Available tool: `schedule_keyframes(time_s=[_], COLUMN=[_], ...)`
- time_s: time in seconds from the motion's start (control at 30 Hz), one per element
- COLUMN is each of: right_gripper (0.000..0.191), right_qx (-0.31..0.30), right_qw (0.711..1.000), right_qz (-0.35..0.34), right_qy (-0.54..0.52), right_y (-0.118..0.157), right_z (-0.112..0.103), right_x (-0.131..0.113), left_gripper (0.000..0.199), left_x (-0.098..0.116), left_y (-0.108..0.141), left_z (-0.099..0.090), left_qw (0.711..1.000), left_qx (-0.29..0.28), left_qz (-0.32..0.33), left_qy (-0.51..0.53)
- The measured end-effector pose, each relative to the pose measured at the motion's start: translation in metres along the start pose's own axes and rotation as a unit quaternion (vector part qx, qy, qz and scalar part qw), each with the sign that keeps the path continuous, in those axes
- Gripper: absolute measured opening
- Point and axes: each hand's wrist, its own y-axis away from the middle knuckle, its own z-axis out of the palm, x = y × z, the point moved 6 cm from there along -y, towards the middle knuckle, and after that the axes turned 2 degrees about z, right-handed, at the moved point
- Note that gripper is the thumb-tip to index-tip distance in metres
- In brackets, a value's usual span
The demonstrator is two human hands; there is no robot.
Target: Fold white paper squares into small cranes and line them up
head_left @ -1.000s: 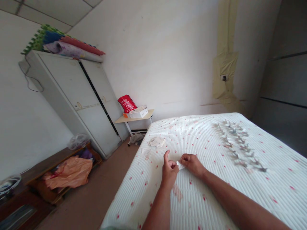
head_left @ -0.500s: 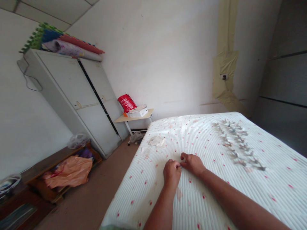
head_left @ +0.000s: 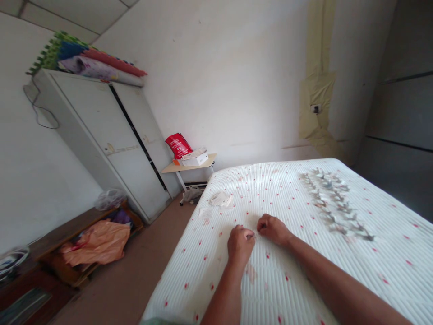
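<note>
The left hand [head_left: 239, 243] is over the bed [head_left: 264, 293], its fingers curled in and the thumb closed towards them. A small piece [head_left: 250, 236], apparently paper, shows as a greyish sliver at this grip, between the thumb and the curled fingers, on the side facing the right hand [head_left: 275, 231]. Most of it is hidden, so its shape cannot be made out.

The right hand is just beside, with its fingers bent and their tips turned towards the left hand; whether that grip has hold of anything cannot be told. The two hands are near each other but apart.

Loose papers [head_left: 221, 199] lie beyond the left hand, near the bed's left edge, with a thin slip [head_left: 205, 212] closer to that edge. Small folded figures [head_left: 327, 184] stand in rows on the right part of the bed, running from near the far edge back towards the right edge, well apart from both hands. Past the bed's far left corner, a small table [head_left: 172, 169] carries a red bag [head_left: 178, 145] and a white box [head_left: 198, 159].
</note>
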Motion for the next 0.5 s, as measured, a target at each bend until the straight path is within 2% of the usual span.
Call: schedule_keyframes(time_s=[0.13, 0.33, 0.5], right_gripper=[0.009, 0.008, 0.009], right_qx=[-0.010, -0.004, -0.002], right_qw=[1.000, 0.999, 0.997], right_qz=[0.007, 0.025, 0.053], right_qy=[0.009, 0.047, 0.063], right_y=[0.0027, 0.0052, 0.0021], right_z=[0.0019, 0.0020, 0.0040], right_x=[-0.0033, -0.0089, -0.0087], left_gripper=[0.015, 0.020, 0.020], left_x=[0.0009, -0.0010, -0.0012], left_y=[0.0002, -0.0003, -0.0014], left_z=[-0.0011, -0.0005, -0.0015], left_qw=[1.000, 1.000, 1.000], left_qx=[-0.001, 0.003, -0.001], left_qz=[-0.006, 0.002, -0.021], left_qy=[-0.006, 0.016, 0.006])
